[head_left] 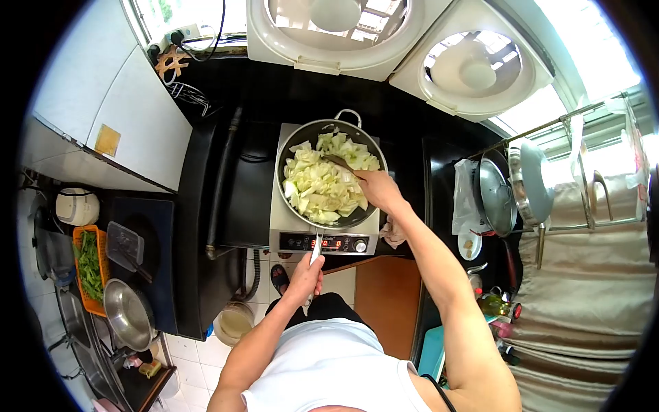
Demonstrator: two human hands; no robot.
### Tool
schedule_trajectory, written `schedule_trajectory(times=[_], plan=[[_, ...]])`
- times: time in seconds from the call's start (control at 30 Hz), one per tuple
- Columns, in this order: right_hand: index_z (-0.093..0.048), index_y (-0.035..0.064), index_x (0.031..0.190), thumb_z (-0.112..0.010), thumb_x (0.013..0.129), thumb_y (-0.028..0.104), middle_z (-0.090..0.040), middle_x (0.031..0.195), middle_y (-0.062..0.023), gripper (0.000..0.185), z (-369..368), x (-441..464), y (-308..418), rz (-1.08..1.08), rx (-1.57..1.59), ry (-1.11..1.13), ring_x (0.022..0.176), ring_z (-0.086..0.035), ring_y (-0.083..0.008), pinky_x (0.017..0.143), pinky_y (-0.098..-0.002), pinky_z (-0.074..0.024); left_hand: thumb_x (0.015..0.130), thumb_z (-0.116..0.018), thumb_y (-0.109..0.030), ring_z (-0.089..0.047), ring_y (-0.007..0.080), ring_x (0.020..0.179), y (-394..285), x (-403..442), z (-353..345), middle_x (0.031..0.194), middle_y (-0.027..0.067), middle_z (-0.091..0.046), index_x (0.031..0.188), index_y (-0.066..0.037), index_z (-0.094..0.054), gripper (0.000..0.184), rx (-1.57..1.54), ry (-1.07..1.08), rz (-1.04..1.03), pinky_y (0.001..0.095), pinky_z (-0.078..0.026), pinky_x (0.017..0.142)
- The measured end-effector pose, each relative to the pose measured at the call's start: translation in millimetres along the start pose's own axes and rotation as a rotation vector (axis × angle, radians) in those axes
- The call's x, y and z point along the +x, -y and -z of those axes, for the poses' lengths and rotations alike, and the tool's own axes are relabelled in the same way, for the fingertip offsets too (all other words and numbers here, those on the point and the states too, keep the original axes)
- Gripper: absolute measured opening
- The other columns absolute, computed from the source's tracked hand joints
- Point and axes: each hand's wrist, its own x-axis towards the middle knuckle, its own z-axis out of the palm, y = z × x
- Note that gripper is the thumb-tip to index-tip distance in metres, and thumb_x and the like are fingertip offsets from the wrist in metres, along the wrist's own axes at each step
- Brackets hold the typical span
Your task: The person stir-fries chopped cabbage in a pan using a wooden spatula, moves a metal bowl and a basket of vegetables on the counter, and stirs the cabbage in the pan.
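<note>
A dark pan [281, 180] full of chopped pale green cabbage [317, 182] sits on a silver induction cooker [281, 230] with a lit red display. My left hand [305, 278] is closed round the pan's long metal handle [316, 248], below the cooker's front edge. At the pan's right side, my right hand [379, 189] grips a brown spatula [338, 161]. The spatula's blade rests among the cabbage, partly covered by it. The fingertips of my right hand are close above the cabbage.
A crumpled cloth [393, 233] lies right of the cooker. Lids and pans hang on a rack [549, 127] at the right. On the left are an orange basket [103, 264] of greens, a metal bowl [128, 316] and a sink [72, 312].
</note>
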Motion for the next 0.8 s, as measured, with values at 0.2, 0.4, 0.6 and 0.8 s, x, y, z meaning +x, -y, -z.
schedule_trajectory(times=[0.2, 0.4, 0.6, 0.8], plan=[[-0.078, 0.0156, 0.121, -0.058, 0.091, 0.019, -0.076, 0.106, -0.0205, 0.037, 90, -45, -6, 0.163, -0.2, 0.028, 0.102, -0.072, -0.04, 0.092, -0.0509, -0.0582, 0.11, -0.052, -0.036, -0.051, 0.0115, 0.046, 2, 2, 4, 0.069, 0.002, -0.052, 0.109, -0.006, -0.05, 0.03, 0.021, 0.02, 0.0, 0.0279, -0.043, 0.039], [-0.081, 0.0231, 0.117, -0.061, 0.09, 0.013, -0.076, 0.094, -0.0156, 0.035, 104, -75, -11, 0.177, -0.636, 0.145, 0.09, -0.076, -0.0332, 0.077, -0.046, -0.0613, 0.11, -0.053, -0.036, -0.051, 0.0113, 0.046, 0, 1, 5, 0.069, 0.0018, -0.052, 0.108, -0.005, -0.049, 0.031, 0.035, 0.023, -0.02, 0.0276, -0.043, 0.039], [-0.078, 0.0206, 0.121, -0.06, 0.091, 0.01, -0.074, 0.097, -0.0145, 0.037, 44, -38, -12, 0.183, -0.513, 0.102, 0.09, -0.075, -0.0344, 0.075, -0.0472, -0.0596, 0.11, -0.053, -0.035, -0.051, 0.0113, 0.045, -4, 4, 3, 0.069, 0.0021, -0.053, 0.109, -0.005, -0.05, 0.03, 0.035, 0.018, -0.013, 0.0275, -0.043, 0.039], [-0.079, 0.0185, 0.12, -0.058, 0.093, 0.012, -0.076, 0.096, -0.0158, 0.035, 75, -48, 6, 0.237, -0.395, -0.032, 0.092, -0.075, -0.0349, 0.077, -0.0487, -0.0598, 0.11, -0.053, -0.034, -0.051, 0.0113, 0.046, -4, 1, 2, 0.069, 0.0019, -0.053, 0.108, -0.005, -0.05, 0.029, 0.014, 0.015, -0.013, 0.0277, -0.042, 0.039]])
